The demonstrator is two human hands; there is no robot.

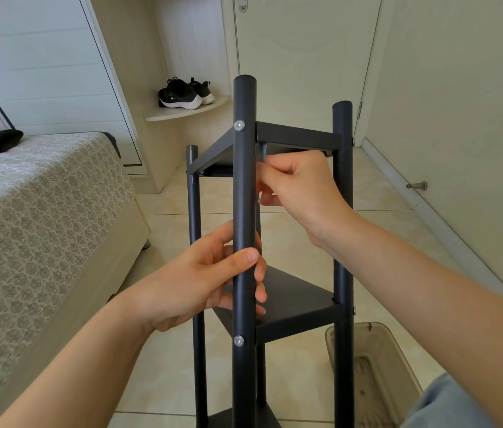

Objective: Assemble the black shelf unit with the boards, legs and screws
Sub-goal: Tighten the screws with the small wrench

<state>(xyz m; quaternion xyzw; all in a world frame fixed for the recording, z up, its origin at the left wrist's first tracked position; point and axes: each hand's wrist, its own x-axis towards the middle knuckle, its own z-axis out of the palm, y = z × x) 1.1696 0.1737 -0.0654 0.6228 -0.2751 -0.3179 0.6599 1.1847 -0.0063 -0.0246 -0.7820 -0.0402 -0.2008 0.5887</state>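
Black unit [342,211] — 3 boards [293,304], 2 screws [239,125] (front leg [244,196]) — left hand [194,282] gripping.

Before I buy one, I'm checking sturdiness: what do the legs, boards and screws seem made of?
Legs: likely metal tube, matte black with a soft sheen along its length. Boards: matte black, flat, metal or laminate, cannot tell. Screws: bright silvery metal heads.

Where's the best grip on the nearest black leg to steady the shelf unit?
Wrap the round stretch of the nearest leg between the upper screw and lower screw, from the left; the boards join only at the screws, and the right hand sits on its right.
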